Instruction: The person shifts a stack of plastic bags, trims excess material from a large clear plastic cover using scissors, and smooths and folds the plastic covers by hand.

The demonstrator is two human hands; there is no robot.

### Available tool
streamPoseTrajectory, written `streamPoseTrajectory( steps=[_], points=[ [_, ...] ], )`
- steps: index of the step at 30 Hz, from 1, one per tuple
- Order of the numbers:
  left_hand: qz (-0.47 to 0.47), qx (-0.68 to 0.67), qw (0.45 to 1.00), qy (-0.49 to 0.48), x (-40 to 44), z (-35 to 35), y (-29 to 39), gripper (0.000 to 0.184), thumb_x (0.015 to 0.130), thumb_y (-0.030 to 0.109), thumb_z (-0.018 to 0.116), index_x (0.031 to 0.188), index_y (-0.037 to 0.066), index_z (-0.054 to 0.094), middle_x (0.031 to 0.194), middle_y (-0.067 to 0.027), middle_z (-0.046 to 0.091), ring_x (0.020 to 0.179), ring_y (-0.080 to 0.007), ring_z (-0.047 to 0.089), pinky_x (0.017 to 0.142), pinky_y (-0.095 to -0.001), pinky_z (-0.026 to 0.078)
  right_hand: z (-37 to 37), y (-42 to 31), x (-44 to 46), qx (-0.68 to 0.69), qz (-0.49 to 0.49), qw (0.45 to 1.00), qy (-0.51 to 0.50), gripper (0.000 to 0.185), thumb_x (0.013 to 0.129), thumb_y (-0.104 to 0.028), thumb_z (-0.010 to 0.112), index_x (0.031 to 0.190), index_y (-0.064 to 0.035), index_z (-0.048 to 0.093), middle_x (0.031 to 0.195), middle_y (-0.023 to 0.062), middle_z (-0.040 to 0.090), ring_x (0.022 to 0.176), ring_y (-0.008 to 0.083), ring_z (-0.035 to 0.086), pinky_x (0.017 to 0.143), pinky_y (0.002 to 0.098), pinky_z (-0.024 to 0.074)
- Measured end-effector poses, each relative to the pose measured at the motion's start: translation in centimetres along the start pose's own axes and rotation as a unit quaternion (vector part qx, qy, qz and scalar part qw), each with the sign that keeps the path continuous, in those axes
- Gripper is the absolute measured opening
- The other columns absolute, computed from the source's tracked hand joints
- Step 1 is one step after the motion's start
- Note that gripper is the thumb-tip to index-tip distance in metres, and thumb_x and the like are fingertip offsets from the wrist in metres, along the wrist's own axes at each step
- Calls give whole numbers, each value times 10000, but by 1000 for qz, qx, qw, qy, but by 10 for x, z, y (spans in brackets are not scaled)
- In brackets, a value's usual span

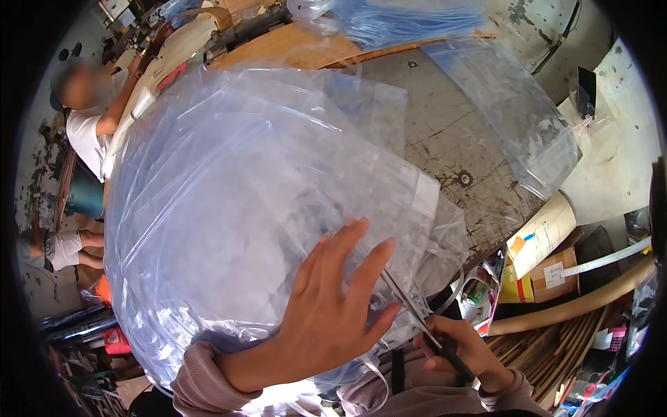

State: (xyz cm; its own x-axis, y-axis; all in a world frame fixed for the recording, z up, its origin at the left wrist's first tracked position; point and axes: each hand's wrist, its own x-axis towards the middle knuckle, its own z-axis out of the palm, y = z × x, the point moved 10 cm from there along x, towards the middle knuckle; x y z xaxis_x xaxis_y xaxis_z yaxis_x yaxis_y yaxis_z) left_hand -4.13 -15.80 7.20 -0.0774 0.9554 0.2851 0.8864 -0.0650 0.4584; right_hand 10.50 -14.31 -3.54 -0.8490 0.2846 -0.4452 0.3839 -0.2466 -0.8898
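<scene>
A large pile of clear plastic sheets (229, 201), bluish and wrinkled, fills the middle of the view. My left hand (330, 299) lies over the lower right part of this pile, fingers stretched out and apart, holding nothing. Close to its thumb, my right hand (462, 347) is closed around what look like scissors (410, 306), with a dark handle and long, narrow metal blades. The blades point up and left over the plastic's edge, passing beside my left fingers. Whether they are parted is too unclear to tell.
More clear plastic (514, 118) lies across the worn table (451, 139), with a bluish stack (410, 21) at the back. Another person (90, 125) is at the far left. A cardboard box (556, 274) and a curved tan tube (577, 299) are at right.
</scene>
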Motion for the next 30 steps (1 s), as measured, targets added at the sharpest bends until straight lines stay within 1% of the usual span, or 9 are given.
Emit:
streamPoseTrajectory(
  steps=[10, 13, 15, 18, 20, 22, 25, 29, 30],
  points=[
    [3, -7, 1000, 18, 1, -4, -1, 913, 596, 178, 834, 1314, 17, 293, 1297, -288, 378, 1104, -425, 492, 841, -477, 443, 2, 6, 4, 69, 6, 998, -12, 478, 724, -285, 787, 1048, -20, 556, 703, -13, 498, 673, 59, 492, 607, 216, 418],
    [1, -6, 1000, 19, 0, -4, -1, 914, 601, 187, 835, 1312, 15, 287, 1291, -290, 383, 1101, -426, 495, 831, -472, 451, 1, 11, 4, 86, 0, 996, -18, 521, 709, -343, 796, 1039, -16, 558, 703, -15, 498, 671, 57, 484, 595, 212, 407],
    [2, -5, 1000, 20, 0, -3, -1, 914, 604, 192, 835, 1313, 16, 286, 1290, -289, 384, 1102, -426, 494, 832, -472, 451, -2, 13, 4, 66, -16, 998, -7, 558, 687, -406, 800, 1021, -24, 567, 694, -18, 499, 651, 51, 472, 568, 207, 384],
    [4, -1, 1000, 20, 1, -3, -1, 920, 608, 203, 834, 1318, 18, 280, 1290, -288, 384, 1103, -423, 495, 828, -472, 452, -5, 11, 3, 43, -6, 999, 0, 569, 671, -439, 801, 1002, -35, 577, 682, -24, 500, 627, 45, 460, 540, 202, 357],
    [4, 1, 1000, 20, 0, -2, -1, 927, 608, 210, 834, 1322, 19, 275, 1290, -288, 384, 1104, -420, 495, 823, -472, 452, -5, 15, 2, 43, -3, 999, -2, 565, 671, -444, 800, 996, -38, 580, 676, -27, 498, 621, 42, 458, 534, 202, 350],
    [-6, -9, 999, 39, -1, -3, -6, 699, 684, 305, 756, 1269, 53, 467, 1274, -267, 400, 1041, -401, 514, 891, -441, 449, -4, 18, 2, 44, -1, 999, -2, 561, 670, -448, 799, 990, -41, 584, 670, -30, 497, 615, 40, 456, 528, 201, 344],
    [-4, -10, 999, 43, -1, -4, -6, 708, 678, 299, 762, 1270, 52, 463, 1272, -272, 400, 1031, -401, 520, 880, -439, 455, -4, 20, 3, 54, -10, 998, 2, 566, 658, -433, 813, 994, -38, 585, 671, -29, 499, 617, 38, 453, 521, 202, 336],
    [-6, -6, 999, 39, -1, -3, -6, 711, 677, 304, 763, 1270, 52, 462, 1274, -270, 399, 1027, -400, 523, 877, -440, 455, -7, 21, 4, 90, -25, 996, 13, 591, 641, -392, 836, 1030, -23, 588, 682, -23, 510, 635, 39, 467, 543, 200, 365],
    [-7, -7, 1000, 30, -1, -2, -5, 824, 640, 265, 801, 1306, 54, 365, 1292, -270, 390, 1078, -407, 500, 856, -458, 445, -9, 21, 4, 101, -27, 994, 21, 606, 636, -382, 842, 1047, -18, 587, 688, -21, 514, 646, 41, 475, 557, 199, 381]
  ],
)
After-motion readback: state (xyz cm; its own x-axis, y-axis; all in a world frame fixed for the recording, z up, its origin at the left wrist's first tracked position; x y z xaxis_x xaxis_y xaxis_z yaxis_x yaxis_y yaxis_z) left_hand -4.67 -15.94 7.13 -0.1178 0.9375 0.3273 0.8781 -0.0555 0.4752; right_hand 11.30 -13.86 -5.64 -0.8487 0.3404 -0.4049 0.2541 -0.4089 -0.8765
